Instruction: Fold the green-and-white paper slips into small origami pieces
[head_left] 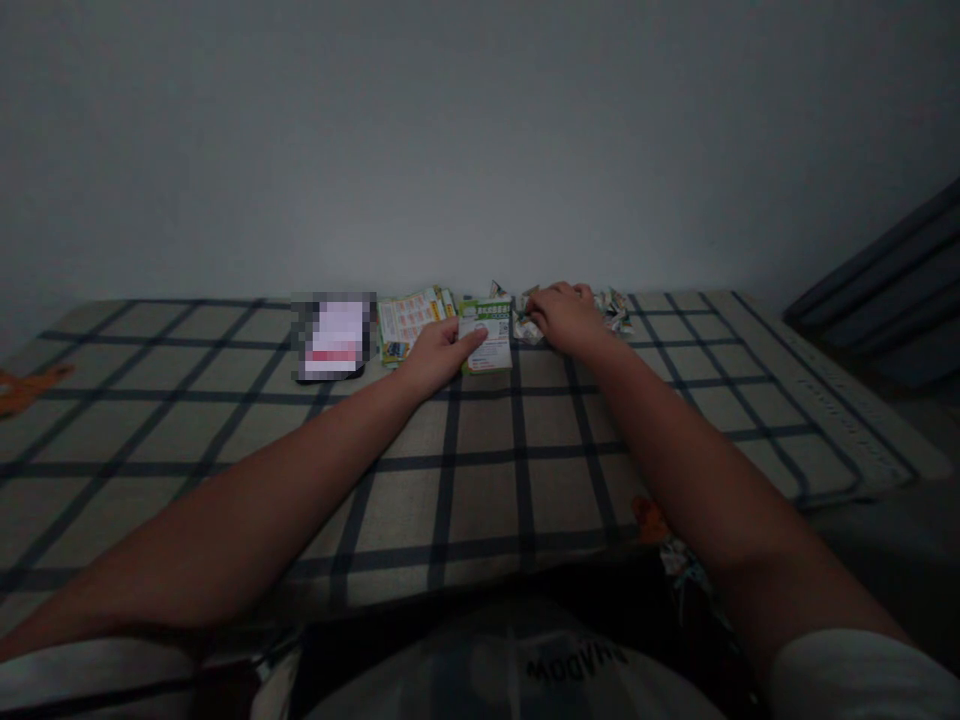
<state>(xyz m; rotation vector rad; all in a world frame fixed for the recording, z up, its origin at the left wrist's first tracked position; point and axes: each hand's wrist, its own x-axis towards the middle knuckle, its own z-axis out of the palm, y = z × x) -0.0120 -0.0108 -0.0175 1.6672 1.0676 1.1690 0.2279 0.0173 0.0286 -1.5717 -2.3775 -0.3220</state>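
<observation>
My left hand (435, 355) grips a green-and-white printed leaflet (491, 350), the thumb lying across its face. Beside that hand, a loose stack of printed leaflets (409, 318) in green, white and yellow lies on the checked cloth. My right hand (566, 312) is over a pile of small crumpled packets or wrappers (619, 310), its fingers curled down among them. What those fingers hold, if anything, is hidden. Some crinkled pieces (527, 328) show between the two hands.
A phone with a lit, blurred-out screen (336, 335) lies left of the leaflets. The table wears a checked cloth (480, 490) and meets a plain wall (480, 150) at the back. Orange patches show at the left and front edges. Dark slatted furniture (892, 280) stands at the right.
</observation>
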